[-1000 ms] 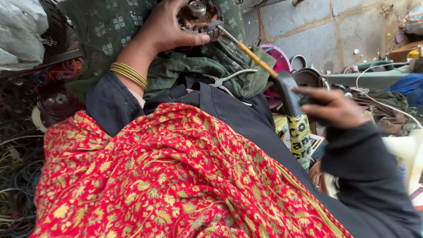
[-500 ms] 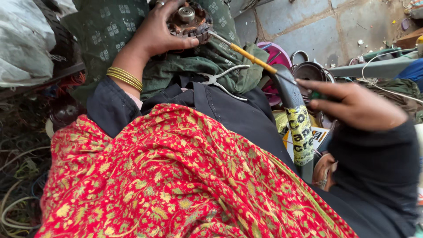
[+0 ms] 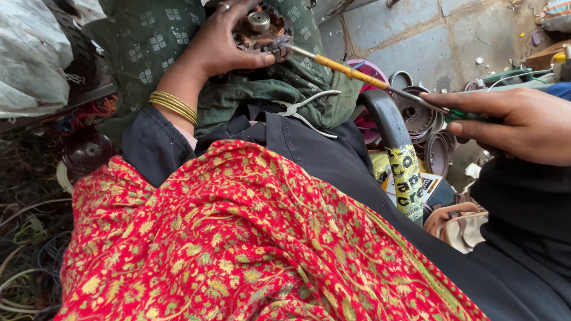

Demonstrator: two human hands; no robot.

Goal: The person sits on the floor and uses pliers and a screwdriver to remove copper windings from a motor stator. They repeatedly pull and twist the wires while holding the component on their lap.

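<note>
Head view: left hand (image 3: 217,44) fingers grip a rusty motor core (image 3: 260,28) on the green cloth (image 3: 148,41) over the lap. Right hand (image 3: 514,122) fingers close on a screwdriver (image 3: 357,72), its tip against the core's edge. Windings look still in place, so stripping seems barely begun. Pliers (image 3: 303,110) lie unused below. The core's top is cut off; the handle is hidden.

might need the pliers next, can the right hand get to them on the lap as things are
Probably yes, but not freely: the right hand is closed on the screwdriver, whose tip is at the motor part. The pliers lie uncovered on the green cloth, with nothing over them.
</note>
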